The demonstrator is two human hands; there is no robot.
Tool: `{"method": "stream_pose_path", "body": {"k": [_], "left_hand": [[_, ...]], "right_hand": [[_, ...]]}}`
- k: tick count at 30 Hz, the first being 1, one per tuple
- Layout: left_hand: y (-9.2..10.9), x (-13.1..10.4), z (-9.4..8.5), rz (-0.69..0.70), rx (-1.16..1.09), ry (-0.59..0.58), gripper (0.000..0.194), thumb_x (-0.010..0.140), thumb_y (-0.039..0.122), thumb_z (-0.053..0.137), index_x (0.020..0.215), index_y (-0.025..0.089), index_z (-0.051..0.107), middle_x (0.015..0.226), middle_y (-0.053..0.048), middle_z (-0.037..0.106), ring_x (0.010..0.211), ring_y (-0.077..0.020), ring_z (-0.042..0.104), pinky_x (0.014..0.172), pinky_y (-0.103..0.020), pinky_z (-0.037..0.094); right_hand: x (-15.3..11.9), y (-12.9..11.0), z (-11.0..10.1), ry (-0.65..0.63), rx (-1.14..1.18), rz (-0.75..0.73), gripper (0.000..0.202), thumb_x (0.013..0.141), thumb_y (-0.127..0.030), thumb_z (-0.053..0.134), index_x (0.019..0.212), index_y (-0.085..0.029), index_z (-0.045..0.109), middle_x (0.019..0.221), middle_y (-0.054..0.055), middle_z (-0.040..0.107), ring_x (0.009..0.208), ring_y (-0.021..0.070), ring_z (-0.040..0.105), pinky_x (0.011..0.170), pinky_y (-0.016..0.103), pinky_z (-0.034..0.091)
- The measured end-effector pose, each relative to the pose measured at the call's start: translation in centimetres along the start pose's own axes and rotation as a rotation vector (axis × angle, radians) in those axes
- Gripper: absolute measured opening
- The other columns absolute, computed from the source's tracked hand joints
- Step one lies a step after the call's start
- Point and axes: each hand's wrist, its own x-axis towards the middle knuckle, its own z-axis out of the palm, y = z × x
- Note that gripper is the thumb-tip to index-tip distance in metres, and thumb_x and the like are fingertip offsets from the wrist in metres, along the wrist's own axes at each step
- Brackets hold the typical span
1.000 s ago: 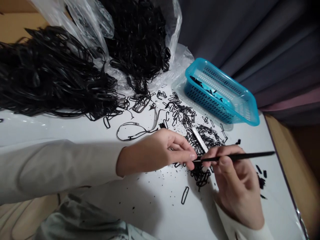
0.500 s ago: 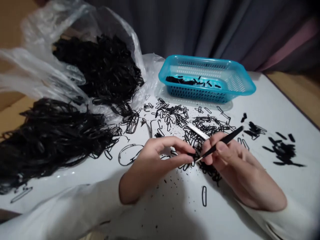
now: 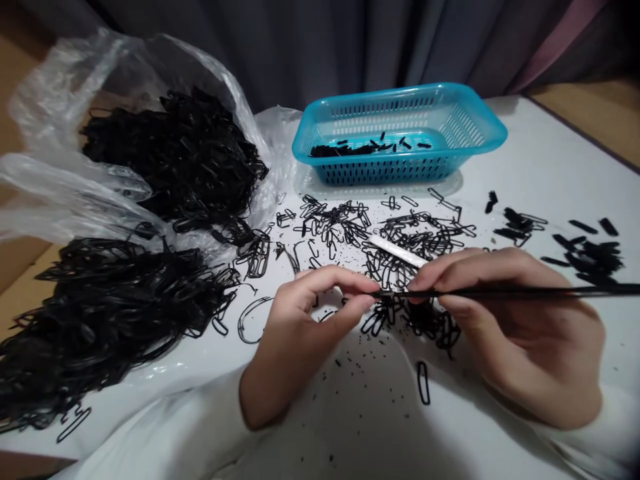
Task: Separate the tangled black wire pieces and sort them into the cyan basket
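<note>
My left hand (image 3: 305,327) pinches a small dark piece (image 3: 384,294) between thumb and forefinger, just above the table. Closed around slim black tweezers (image 3: 480,292), my right hand (image 3: 525,333) keeps them nearly level, their tips meeting the piece at the left fingertips. Whether the tips grip it I cannot tell. A white stick (image 3: 397,252) reaches under the right fingers; its near end is hidden. Beneath both hands spreads a scatter of thin black oval loops (image 3: 395,267) with dark crumbs. One loop (image 3: 423,383) lies apart, nearer me.
A blue perforated basket (image 3: 400,170) holding small black strips stands at the back. On the left, an open clear plastic bag (image 3: 65,87) and a heap of tangled black pieces (image 3: 125,307) cover the table. Small black strips (image 3: 595,260) are piled at right.
The tweezers have swung from slanting to nearly level, and my right hand has turned and come closer. My left hand stays pinched around the piece. The whole view has shifted and tilted slightly.
</note>
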Motion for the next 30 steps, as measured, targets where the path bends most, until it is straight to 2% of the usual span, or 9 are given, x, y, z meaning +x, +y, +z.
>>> {"method": "stream_pose_path", "body": {"k": [6, 12, 18, 24, 30], "left_hand": [[-0.33, -0.25, -0.2, 0.054, 0.116, 0.013, 0.007, 0.077, 0.018, 0.071, 0.08, 0.024, 0.07, 0.076, 0.004, 0.071, 0.072, -0.0133, 0.061, 0.076, -0.029, 0.044], [-0.21, -0.58, 0.01, 0.132, 0.18, 0.036, 0.004, 0.08, 0.021, 0.07, 0.081, 0.025, 0.07, 0.079, 0.004, 0.073, 0.076, -0.015, 0.063, 0.081, -0.034, 0.042], [-0.14, -0.79, 0.23, 0.137, 0.19, 0.052, 0.006, 0.08, 0.018, 0.071, 0.081, 0.024, 0.072, 0.082, 0.005, 0.076, 0.076, -0.0134, 0.066, 0.078, -0.031, 0.046], [-0.37, -0.76, 0.54, 0.059, -0.023, 0.037, 0.01, 0.079, 0.013, 0.07, 0.081, 0.023, 0.072, 0.085, 0.004, 0.076, 0.083, -0.0118, 0.068, 0.076, -0.022, 0.053], [-0.26, -0.58, 0.61, 0.025, -0.135, 0.01, 0.01, 0.079, 0.012, 0.069, 0.079, 0.022, 0.072, 0.084, 0.002, 0.076, 0.083, -0.013, 0.07, 0.078, -0.022, 0.056]], "right_hand": [[-0.09, -0.12, 0.13, -0.011, -0.013, 0.019, 0.015, 0.085, -0.011, 0.058, 0.091, -0.025, 0.062, 0.086, 0.002, 0.066, 0.084, 0.0167, 0.065, 0.072, 0.031, 0.052], [-0.24, -0.09, -0.18, -0.064, 0.009, -0.011, 0.018, 0.085, -0.008, 0.058, 0.094, -0.024, 0.062, 0.088, 0.002, 0.067, 0.087, 0.016, 0.065, 0.073, 0.03, 0.052], [-0.6, 0.06, 0.07, -0.099, 0.08, -0.01, 0.025, 0.085, -0.006, 0.055, 0.099, -0.025, 0.063, 0.093, 0.004, 0.069, 0.094, 0.0202, 0.065, 0.078, 0.037, 0.054], [-0.7, -0.06, 0.2, -0.08, 0.07, 0.008, 0.026, 0.084, -0.006, 0.056, 0.099, -0.026, 0.064, 0.092, 0.004, 0.07, 0.092, 0.02, 0.066, 0.075, 0.036, 0.056], [-0.66, -0.24, 0.16, -0.089, 0.04, 0.003, 0.022, 0.085, -0.008, 0.057, 0.097, -0.025, 0.064, 0.09, 0.003, 0.07, 0.089, 0.0191, 0.066, 0.072, 0.035, 0.055]]}}
